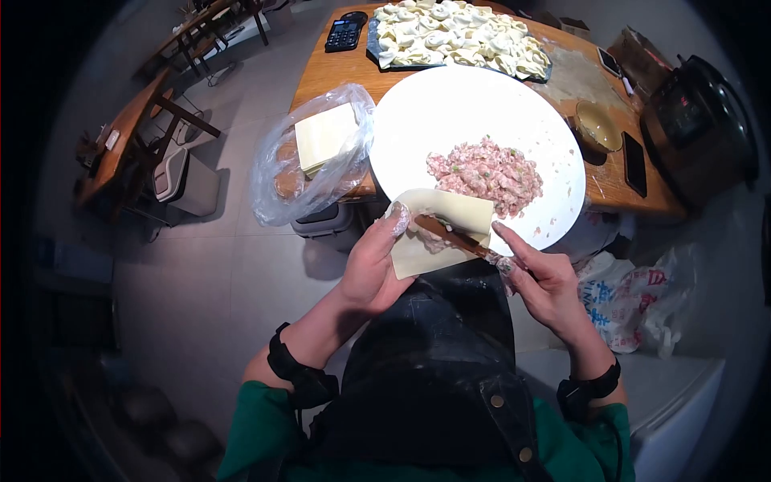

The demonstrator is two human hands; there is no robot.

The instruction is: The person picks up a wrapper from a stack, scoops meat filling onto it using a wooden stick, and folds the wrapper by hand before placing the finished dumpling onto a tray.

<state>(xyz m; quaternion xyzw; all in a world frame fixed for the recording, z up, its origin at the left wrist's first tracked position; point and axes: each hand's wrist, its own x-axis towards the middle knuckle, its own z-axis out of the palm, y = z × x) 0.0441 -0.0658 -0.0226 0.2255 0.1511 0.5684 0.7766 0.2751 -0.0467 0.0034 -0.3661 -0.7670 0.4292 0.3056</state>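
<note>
My left hand (376, 261) holds a square dough wrapper (422, 259), its far edge folded over toward me. My right hand (544, 283) grips a flat brown spatula (458, 238), whose blade presses on a smear of minced meat in the wrapper. Just beyond both hands lies a large white plate (409, 120) bearing a mound of pink minced meat (490, 177) with green bits. To the left, a stack of wrappers (327, 138) sits in a clear plastic bag (277, 189). Folded wontons (458, 36) crowd a dark tray (418, 66) at the back.
On the wooden table (317, 76) are a black card terminal (344, 34), a small bowl (598, 128) and a phone (634, 165). A black cooker (699, 120) stands at the right. Below hangs a printed plastic bag (622, 297); a bin (186, 183) stands left.
</note>
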